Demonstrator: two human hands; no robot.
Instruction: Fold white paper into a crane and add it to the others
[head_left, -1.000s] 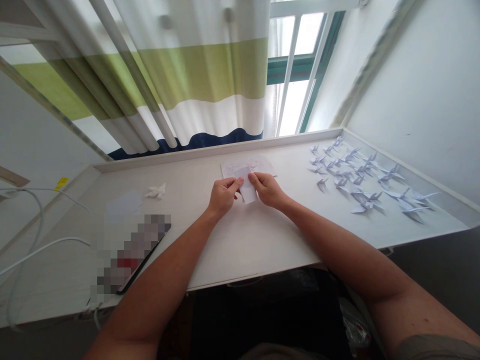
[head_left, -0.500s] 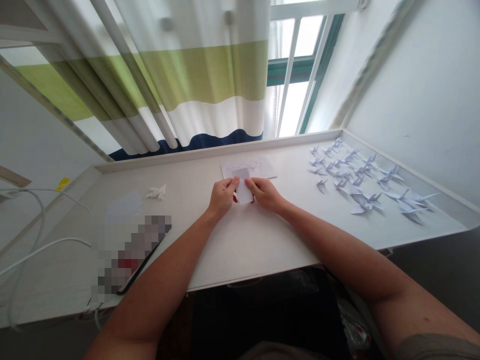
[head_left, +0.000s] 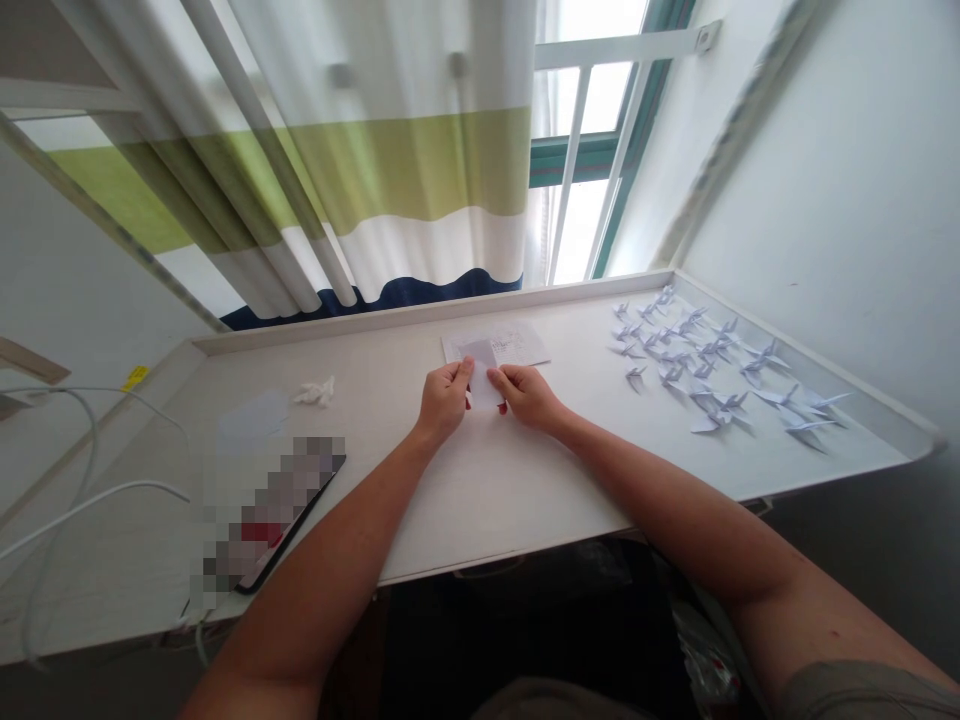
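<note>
A small folded piece of white paper (head_left: 484, 374) is held up above the white desk, between my two hands. My left hand (head_left: 445, 398) pinches its left edge, thumb on the near face and fingers behind. On the right edge, my right hand (head_left: 529, 396) grips the same paper, with the thumb pointing inward. Behind it lies a flat sheet or booklet (head_left: 528, 344) with printed or written marks. Several folded paper cranes (head_left: 705, 350) stand grouped on the right part of the desk.
At the left lie a crumpled white tissue (head_left: 314, 391), some flat white sheets (head_left: 251, 418) and a dark-edged device (head_left: 281, 530) with a blurred screen. White cables (head_left: 97, 500) cross the left side. A raised rim (head_left: 360, 318) runs along the desk's back, below a curtain (head_left: 405, 170).
The camera view has shifted slightly. The paper in my hands has tilted a little, and my right thumb has moved slightly down its edge. Both hands keep hold of it.
</note>
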